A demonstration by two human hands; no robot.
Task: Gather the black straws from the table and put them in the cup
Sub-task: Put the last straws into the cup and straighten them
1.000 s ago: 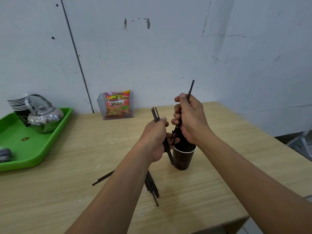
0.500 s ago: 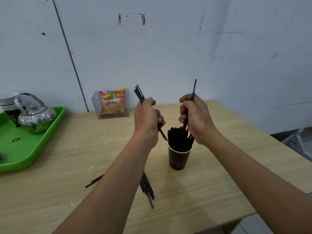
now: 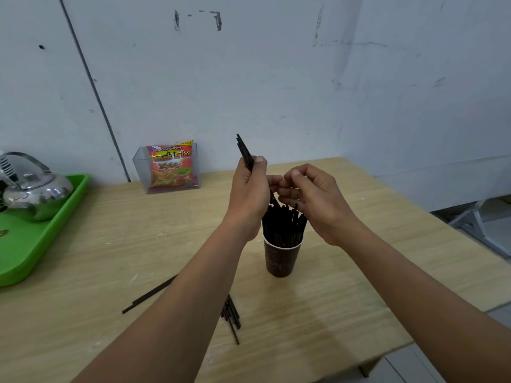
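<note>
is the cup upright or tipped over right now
Upright. The cup stands on its base on the table, rim facing up, with black straws poking out of its top.

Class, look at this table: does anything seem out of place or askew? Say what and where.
Yes: loose black straws lie on the table near its front edge, one stray straw angled apart to the left, not upright in the cup like the rest.

Tea corner: kettle [image 3: 36,194], snack packet [image 3: 171,168].
</note>
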